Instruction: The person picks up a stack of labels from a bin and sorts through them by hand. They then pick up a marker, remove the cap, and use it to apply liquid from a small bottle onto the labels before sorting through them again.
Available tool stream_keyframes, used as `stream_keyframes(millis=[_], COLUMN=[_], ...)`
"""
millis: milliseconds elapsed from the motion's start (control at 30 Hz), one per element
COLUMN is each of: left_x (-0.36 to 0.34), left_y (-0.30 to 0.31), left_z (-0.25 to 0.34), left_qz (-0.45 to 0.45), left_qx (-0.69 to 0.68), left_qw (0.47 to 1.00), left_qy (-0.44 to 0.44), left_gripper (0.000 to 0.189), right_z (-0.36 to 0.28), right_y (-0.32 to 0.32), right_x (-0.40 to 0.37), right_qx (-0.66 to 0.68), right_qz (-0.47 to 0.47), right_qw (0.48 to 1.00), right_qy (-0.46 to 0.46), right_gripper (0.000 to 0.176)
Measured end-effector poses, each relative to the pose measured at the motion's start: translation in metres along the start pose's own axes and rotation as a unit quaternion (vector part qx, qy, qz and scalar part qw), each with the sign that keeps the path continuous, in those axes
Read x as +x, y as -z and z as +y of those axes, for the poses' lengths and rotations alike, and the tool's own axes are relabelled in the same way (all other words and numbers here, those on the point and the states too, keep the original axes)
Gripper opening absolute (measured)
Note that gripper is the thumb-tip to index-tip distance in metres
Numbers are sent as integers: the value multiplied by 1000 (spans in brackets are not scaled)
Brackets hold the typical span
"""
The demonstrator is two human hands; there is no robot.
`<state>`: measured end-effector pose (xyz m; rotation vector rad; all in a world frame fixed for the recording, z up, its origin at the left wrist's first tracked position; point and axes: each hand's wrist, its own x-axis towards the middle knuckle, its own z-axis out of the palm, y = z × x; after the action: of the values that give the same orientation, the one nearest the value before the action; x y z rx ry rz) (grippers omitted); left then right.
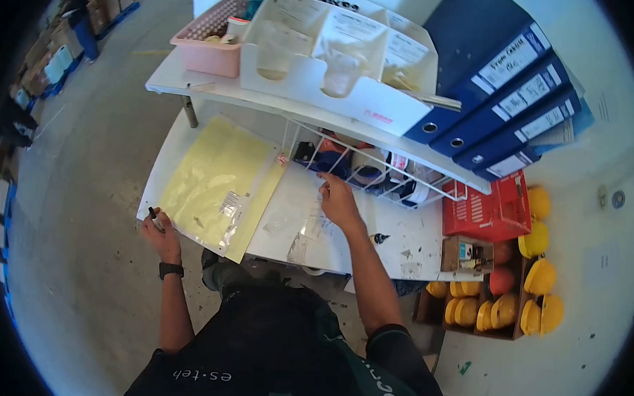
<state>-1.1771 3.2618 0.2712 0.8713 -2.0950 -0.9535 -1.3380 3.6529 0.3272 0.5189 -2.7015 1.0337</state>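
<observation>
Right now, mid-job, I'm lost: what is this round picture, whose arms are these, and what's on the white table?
No machine here: one fisheye camera on a person's head looks down at their own two bare hands. The left hand grips a dark pen at the edge of the white table. The right hand lies open on a clear plastic sleeve, beside a wire basket. A yellow sheet lies between the hands. At lower right sit yellow hard hats.

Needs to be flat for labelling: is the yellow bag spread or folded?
Spread: the yellow bag lies flat and full-length on the table.
</observation>
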Motion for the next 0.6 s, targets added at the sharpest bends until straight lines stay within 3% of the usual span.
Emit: stream_keyframes(millis=[67, 100, 167, 233, 300, 367, 433, 600], left_x=[-8, -13, -33, -66, -94, -112, -122, -136], left_y=[12, 13, 12, 4, -15, -25, -38, -61], left_z=[22, 37, 73, 119, 145, 174, 184, 173], left_qz=[20, 51, -46, -306, -385, -470, -482, -455], left_qx=[29, 55, -16, -98, -90, 18, 33, 24], left_qw=[999, 996, 987, 941, 866, 817, 804, 805], left_qy=[-21, -38, -156, -109, -306, -334, -348, -380], left_gripper=[33, 29, 26, 25, 31, 47, 49, 43], right_z=[22, -11, -22, -22, -20, -23, -27, -18], right_y=[11, 34, 41, 41, 39, 38, 41, 40], right_x=[-19, -19, -29, -36, -40, -41, -47, -72], right_qx=[-131, -127, -136, -157, -178, -199, -168, -103], right_qz=[-64, -156, -154, -163, -172, -177, -179, -121], right_qw=[989, 971, 972, 974, 968, 963, 962, 969], right_qy=[24, -131, -112, -33, -37, -39, -120, -187], right_gripper=[45, 55, 60, 73, 72, 70, 60, 43])
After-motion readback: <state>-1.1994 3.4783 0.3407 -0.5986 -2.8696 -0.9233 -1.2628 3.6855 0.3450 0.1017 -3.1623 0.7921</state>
